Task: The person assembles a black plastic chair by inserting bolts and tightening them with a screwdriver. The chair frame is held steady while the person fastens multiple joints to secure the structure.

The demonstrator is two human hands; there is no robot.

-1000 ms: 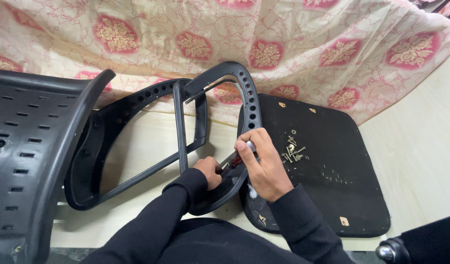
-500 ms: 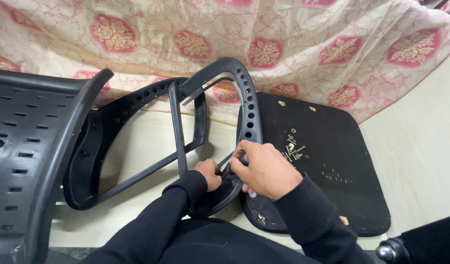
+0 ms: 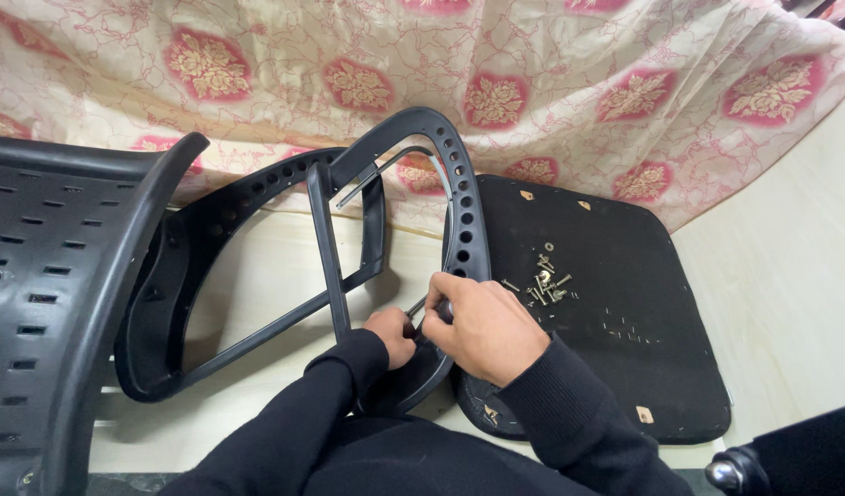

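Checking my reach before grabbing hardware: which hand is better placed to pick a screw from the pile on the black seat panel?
Right, probably. The right hand sits at the seat panel edge, close to the screws; the left hand lies farther, by the armrest frame.

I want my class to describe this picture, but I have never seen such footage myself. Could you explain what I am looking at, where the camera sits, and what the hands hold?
The camera sits on a person's head and looks down at their own two bare hands; no machine is involved. The left hand and right hand meet at the lower end of a curved black plastic armrest frame with a row of holes. A thin dark tool shows between them; which hand's grip is on it is unclear. On the pale floor lie a black seat base with a small pile of screws, and a perforated chair back. A floral cloth hangs behind.
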